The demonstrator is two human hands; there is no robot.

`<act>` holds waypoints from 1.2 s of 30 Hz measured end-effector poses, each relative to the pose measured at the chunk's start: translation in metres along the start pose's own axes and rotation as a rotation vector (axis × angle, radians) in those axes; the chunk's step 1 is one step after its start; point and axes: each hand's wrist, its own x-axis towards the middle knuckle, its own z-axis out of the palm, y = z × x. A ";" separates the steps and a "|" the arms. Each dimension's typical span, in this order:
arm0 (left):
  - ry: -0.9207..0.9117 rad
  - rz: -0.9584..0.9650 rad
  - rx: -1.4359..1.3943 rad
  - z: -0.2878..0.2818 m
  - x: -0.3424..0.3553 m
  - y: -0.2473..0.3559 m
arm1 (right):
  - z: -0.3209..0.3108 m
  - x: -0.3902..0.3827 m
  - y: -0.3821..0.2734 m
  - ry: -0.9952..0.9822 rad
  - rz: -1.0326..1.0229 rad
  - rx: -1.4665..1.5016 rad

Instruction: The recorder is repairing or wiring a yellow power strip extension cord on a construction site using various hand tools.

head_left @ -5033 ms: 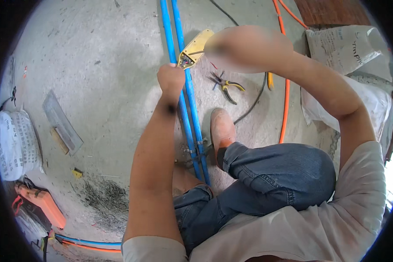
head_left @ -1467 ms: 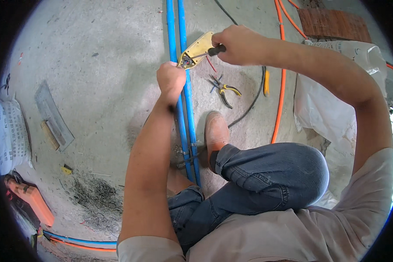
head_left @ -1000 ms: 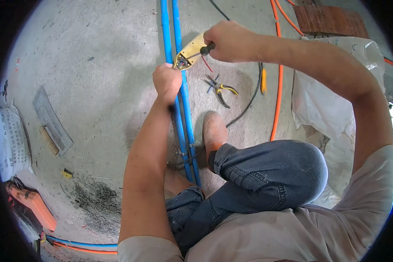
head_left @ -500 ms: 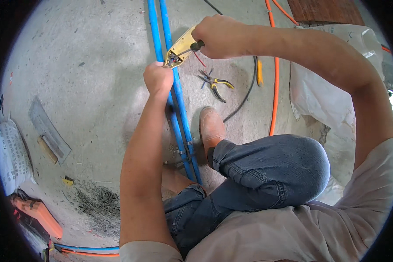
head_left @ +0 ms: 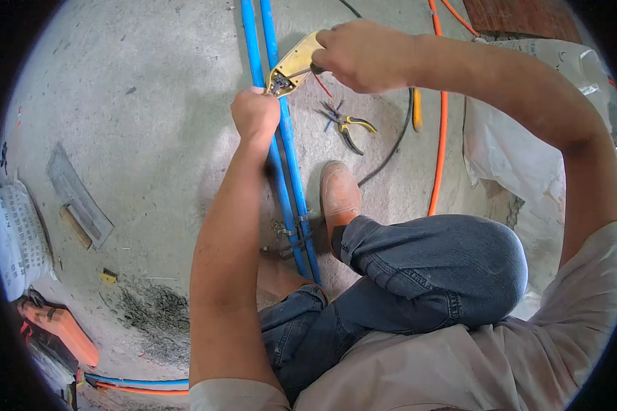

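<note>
A yellow, narrow-necked electrical casing (head_left: 301,57) is held at a slant over the blue conduits (head_left: 286,137). Its near end lies open, with small terminals and wires showing inside. My left hand (head_left: 256,114) is closed around that near end. In my right hand (head_left: 367,56) is a screwdriver (head_left: 314,68) with a dark handle, its shaft pointing into the open part; the tip is too small to make out. Right-hand fingers also reach the far end of the casing. Below the right hand, long-nose pliers (head_left: 347,125) with yellow and black handles lie spread on the floor.
A black cable (head_left: 395,148) curves beside a yellow-handled tool (head_left: 417,109). Further right run an orange conduit (head_left: 439,151) and white sacking (head_left: 507,140). On the left lie a trowel (head_left: 82,198), a printed sack (head_left: 20,236) and an orange object (head_left: 68,334). My shoe (head_left: 340,188) is near the conduits.
The whole view has shifted slightly, so things on the floor appear a little further right. Both hands keep their holds on the casing and the screwdriver.
</note>
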 end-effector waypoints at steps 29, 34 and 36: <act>0.029 0.027 0.018 0.001 -0.002 0.001 | 0.022 -0.027 -0.008 0.139 0.195 0.064; 0.015 -0.004 0.000 0.001 -0.002 0.001 | 0.018 -0.027 -0.009 0.105 0.127 -0.020; 0.012 -0.005 -0.017 0.000 0.001 -0.005 | 0.013 -0.023 -0.011 0.104 0.049 -0.077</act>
